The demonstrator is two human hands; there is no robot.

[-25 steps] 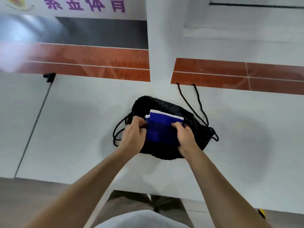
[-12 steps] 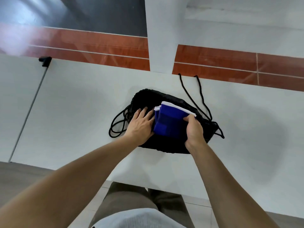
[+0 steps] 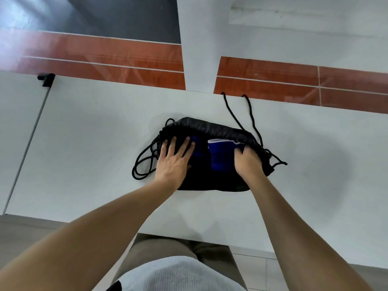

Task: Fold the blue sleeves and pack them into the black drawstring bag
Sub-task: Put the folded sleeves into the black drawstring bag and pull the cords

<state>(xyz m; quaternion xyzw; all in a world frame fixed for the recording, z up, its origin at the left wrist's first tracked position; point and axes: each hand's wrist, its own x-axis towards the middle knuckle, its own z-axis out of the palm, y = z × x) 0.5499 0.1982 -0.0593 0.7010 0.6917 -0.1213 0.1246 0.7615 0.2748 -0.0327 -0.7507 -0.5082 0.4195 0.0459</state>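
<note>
I stand at a white table [image 3: 88,131]. At its far left edge sits a small black clip [image 3: 45,79]. Behind it, the floor has red tiles [image 3: 117,59] and a white pillar [image 3: 199,45].

Blue sleeves [image 3: 221,157]: only the upper portion shows at frame centre; lower part covered by the black drawstring bag [image 3: 210,129] fabric and by both hands. Number of folded pieces cannot be told.

Right hand [image 3: 248,162]: fingers curl down into the bag mouth, tips hidden; what they grip cannot be confirmed.

Left hand [image 3: 175,162]: palm lies flat, hiding the bag and sleeve edge beneath it.

Drawstring cords [image 3: 233,112]: far ends run off the desk [image 3: 84,133] rear edge, upper centre, out of sight.

Both forearms cut off by the bottom frame edge. Upper left corner blurred by glare; nothing readable there.
</note>
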